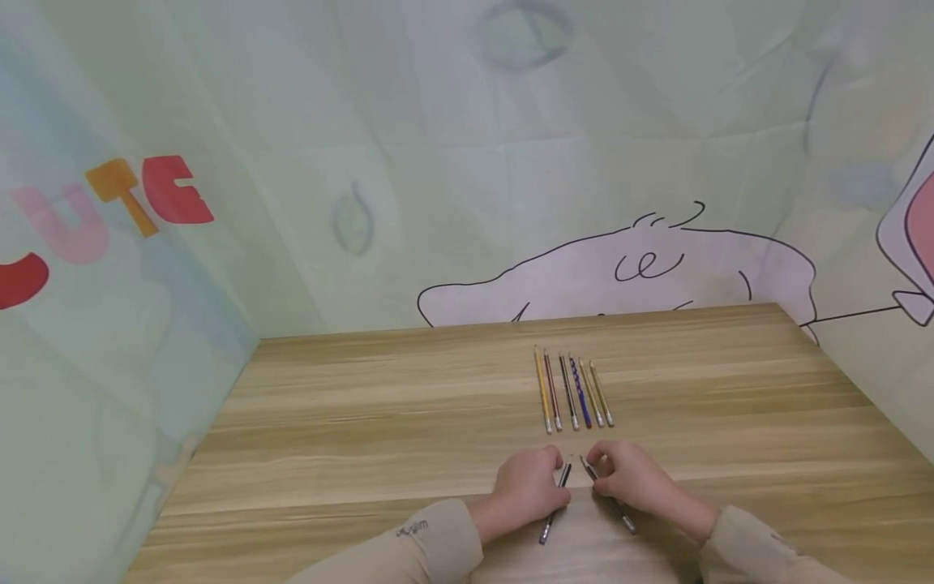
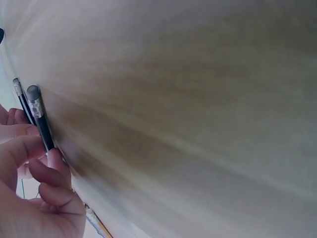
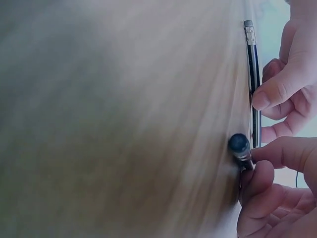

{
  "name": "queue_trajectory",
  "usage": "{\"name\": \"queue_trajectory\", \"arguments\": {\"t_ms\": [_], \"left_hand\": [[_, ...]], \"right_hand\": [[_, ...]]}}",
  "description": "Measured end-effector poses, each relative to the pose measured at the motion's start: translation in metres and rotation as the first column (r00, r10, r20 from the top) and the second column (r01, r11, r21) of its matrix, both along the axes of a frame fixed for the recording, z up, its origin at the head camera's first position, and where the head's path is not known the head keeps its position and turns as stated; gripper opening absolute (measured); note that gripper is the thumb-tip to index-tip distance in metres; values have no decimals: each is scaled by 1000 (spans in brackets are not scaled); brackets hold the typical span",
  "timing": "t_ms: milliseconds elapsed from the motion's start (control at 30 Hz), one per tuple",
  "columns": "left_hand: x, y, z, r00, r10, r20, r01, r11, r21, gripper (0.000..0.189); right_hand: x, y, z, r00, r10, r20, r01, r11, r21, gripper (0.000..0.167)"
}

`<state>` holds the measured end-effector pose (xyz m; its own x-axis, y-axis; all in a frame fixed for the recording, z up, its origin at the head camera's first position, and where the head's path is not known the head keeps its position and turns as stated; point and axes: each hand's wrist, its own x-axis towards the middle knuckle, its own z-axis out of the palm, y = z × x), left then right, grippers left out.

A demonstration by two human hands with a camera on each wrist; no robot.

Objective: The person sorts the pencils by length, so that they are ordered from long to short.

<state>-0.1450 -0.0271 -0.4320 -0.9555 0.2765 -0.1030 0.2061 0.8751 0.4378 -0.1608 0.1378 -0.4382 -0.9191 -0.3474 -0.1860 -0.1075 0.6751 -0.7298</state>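
Near the front of the table, my left hand (image 1: pixel 531 484) pinches a dark pencil (image 1: pixel 549 527) between thumb and fingers. Its silvery band and dark eraser point toward me. A second dark pencil (image 1: pixel 623 517) is pinched by my right hand (image 1: pixel 633 478). The two pencils slant, their tips close together and eraser ends apart. In the left wrist view, the left hand's pencil (image 2: pixel 42 121) lies low along the tabletop, partly covered by fingers. The right wrist view shows the right hand's pencil (image 3: pixel 239 145) eraser end on, with most of its shaft hidden.
Beyond the hands lies a row of several pencils, roughly side by side with erasers toward me: yellow (image 1: pixel 543 393), dark red (image 1: pixel 553 393), black (image 1: pixel 568 393), blue patterned (image 1: pixel 580 393) and two gold ones (image 1: pixel 602 396). A printed cloth (image 1: pixel 350 284) stands behind the wooden table (image 1: pixel 350 422).
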Motion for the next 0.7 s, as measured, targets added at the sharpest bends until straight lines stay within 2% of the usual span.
{"name": "queue_trajectory", "arguments": {"t_ms": [133, 333, 500, 700], "left_hand": [[1, -1, 2, 1000, 2, 29, -3, 1000, 29, 24], [0, -2, 2, 1000, -12, 25, 10, 998, 65, 11], [-2, -2, 0, 999, -25, 27, 22, 993, 113, 7], [-7, -3, 4, 999, -27, 47, 17, 981, 192, 4]], "right_hand": [[-1, 1, -1, 1000, -1, 5, 1, 1000, 6, 29], [-1, 2, 1, 1000, -2, 5, 2, 1000, -9, 27], [-3, 4, 1, 1000, 21, -1, -21, 999, -49, 21], [-8, 7, 3, 998, 50, -26, -52, 994, -98, 15]]}}
